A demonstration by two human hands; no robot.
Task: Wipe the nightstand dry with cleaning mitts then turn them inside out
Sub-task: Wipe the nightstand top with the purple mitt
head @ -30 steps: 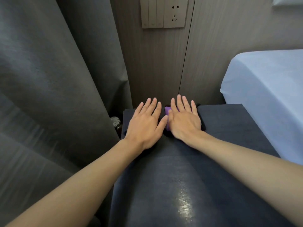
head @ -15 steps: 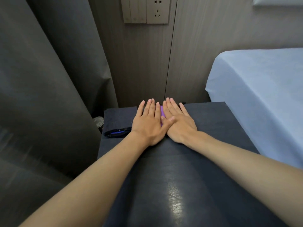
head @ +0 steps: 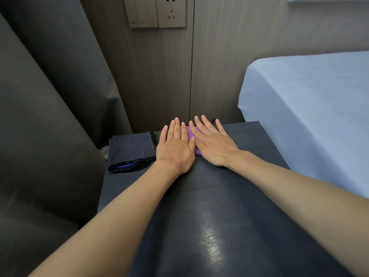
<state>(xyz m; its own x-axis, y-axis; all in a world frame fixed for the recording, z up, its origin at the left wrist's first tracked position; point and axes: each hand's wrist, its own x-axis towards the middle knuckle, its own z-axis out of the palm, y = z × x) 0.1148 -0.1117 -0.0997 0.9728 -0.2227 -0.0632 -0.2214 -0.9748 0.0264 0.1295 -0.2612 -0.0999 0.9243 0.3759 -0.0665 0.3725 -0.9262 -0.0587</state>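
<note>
Bedside corner: grey curtain left, blue bed right, dark nightstand in between. Two mitts on it at the back: one dark mitt lying free, one purple mitt under both flat, open-fingered hands, left hand and right hand, gripping nothing.

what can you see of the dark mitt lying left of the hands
The dark mitt is a flat navy cloth pouch with pale specks. Its near end gapes slightly, showing blue lining. It lies at the back left corner of the nightstand, and the left hand touches its right edge.
</note>
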